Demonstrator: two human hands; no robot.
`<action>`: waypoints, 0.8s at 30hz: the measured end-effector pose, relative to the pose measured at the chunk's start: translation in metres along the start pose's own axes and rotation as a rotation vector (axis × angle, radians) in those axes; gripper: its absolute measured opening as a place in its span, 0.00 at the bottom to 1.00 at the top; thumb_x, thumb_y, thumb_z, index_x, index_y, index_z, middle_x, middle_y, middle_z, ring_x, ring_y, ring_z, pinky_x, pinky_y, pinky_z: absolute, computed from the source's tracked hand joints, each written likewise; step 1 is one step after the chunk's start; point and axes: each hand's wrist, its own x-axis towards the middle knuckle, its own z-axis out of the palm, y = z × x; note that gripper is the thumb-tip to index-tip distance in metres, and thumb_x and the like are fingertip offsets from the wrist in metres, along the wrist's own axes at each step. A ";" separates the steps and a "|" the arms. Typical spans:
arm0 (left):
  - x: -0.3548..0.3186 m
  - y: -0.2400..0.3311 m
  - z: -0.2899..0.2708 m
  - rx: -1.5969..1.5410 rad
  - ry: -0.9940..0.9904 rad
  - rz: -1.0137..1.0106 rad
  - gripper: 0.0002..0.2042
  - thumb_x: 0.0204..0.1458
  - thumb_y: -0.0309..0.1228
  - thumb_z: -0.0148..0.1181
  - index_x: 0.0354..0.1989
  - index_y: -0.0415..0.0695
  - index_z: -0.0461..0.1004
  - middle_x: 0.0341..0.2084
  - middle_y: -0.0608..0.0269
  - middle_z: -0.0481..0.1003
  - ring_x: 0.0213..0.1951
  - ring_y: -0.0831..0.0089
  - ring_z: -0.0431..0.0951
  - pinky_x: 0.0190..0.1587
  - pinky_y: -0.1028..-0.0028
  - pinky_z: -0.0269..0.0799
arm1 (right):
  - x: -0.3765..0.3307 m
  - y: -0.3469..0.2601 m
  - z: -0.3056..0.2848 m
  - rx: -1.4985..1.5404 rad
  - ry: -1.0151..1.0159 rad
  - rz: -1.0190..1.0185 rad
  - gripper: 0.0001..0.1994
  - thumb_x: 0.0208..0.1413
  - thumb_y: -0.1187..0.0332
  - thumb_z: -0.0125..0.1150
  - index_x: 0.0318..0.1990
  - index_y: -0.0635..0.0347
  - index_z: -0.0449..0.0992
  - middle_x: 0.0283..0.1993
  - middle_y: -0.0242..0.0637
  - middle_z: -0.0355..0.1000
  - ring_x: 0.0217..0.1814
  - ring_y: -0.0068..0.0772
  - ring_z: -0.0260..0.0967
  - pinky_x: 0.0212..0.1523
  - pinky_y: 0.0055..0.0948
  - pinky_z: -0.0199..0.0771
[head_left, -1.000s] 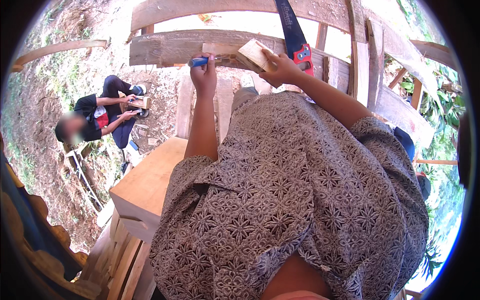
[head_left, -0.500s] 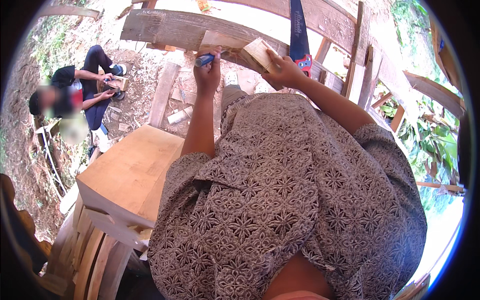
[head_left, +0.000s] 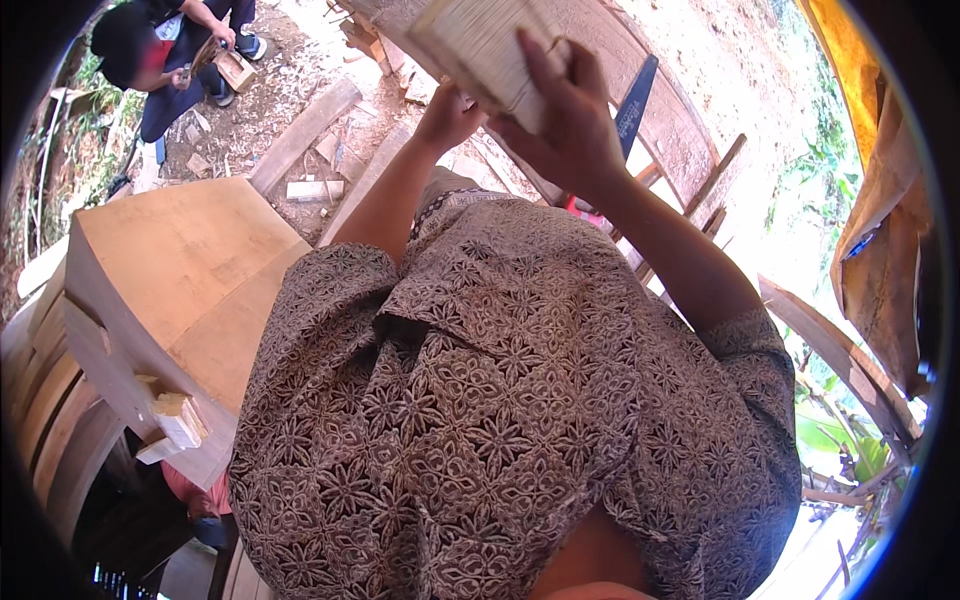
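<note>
A pale, squared wooden block (head_left: 490,52) is raised in front of me at the top of the view, tilted. My right hand (head_left: 572,125) grips it from the right, with fingers spread over its upper face and the thumb at its near edge. Just below the block's left edge, my left hand (head_left: 447,122) is closed. What it holds is hidden behind the block. A handsaw (head_left: 635,108) with a dark blade and red handle rests beyond my right wrist, against the plank bench (head_left: 660,140).
A large box-like wooden piece (head_left: 190,260) stands at my left, a small light block (head_left: 178,420) on its side. Curved boards lie below it. At upper left a seated person (head_left: 165,60) handles a wooden piece (head_left: 235,70). Loose boards (head_left: 305,135) and chips litter the ground.
My view has swung, and the wooden block is higher and closer, its broad face turned toward me. The blue-handled tool seen in my left hand earlier is out of sight now.
</note>
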 end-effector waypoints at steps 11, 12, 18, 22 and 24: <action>0.018 -0.036 0.031 0.077 0.065 0.081 0.12 0.56 0.29 0.64 0.47 0.39 0.79 0.38 0.45 0.83 0.43 0.48 0.84 0.47 0.58 0.79 | 0.006 0.047 0.018 -0.040 -0.364 0.134 0.44 0.48 0.54 0.79 0.73 0.51 0.66 0.61 0.51 0.68 0.62 0.42 0.71 0.59 0.36 0.75; 0.020 -0.038 0.029 0.167 0.073 0.143 0.12 0.56 0.29 0.64 0.47 0.39 0.79 0.38 0.46 0.83 0.43 0.49 0.84 0.46 0.58 0.79 | 0.002 0.062 0.016 0.036 -0.273 0.216 0.44 0.49 0.52 0.77 0.73 0.50 0.66 0.61 0.53 0.67 0.62 0.45 0.72 0.59 0.38 0.76; 0.046 -0.005 0.013 0.139 -0.150 -0.137 0.13 0.62 0.32 0.60 0.51 0.41 0.75 0.41 0.52 0.81 0.45 0.60 0.84 0.48 0.61 0.78 | -0.046 0.136 0.048 0.410 -0.066 0.644 0.44 0.50 0.48 0.75 0.73 0.49 0.65 0.53 0.50 0.74 0.53 0.41 0.76 0.54 0.36 0.78; 0.084 0.011 0.021 0.295 -0.302 -0.268 0.16 0.61 0.36 0.60 0.54 0.42 0.74 0.40 0.52 0.81 0.45 0.57 0.83 0.49 0.59 0.77 | -0.127 0.191 0.118 0.368 -0.211 0.924 0.46 0.48 0.50 0.78 0.74 0.54 0.64 0.42 0.42 0.83 0.42 0.28 0.81 0.48 0.27 0.79; 0.096 0.001 0.020 0.357 -0.342 -0.272 0.18 0.59 0.38 0.61 0.54 0.42 0.74 0.41 0.50 0.82 0.46 0.53 0.83 0.50 0.57 0.76 | -0.149 0.167 0.144 0.198 -0.201 0.887 0.48 0.45 0.46 0.77 0.74 0.48 0.64 0.49 0.48 0.79 0.52 0.37 0.78 0.55 0.32 0.76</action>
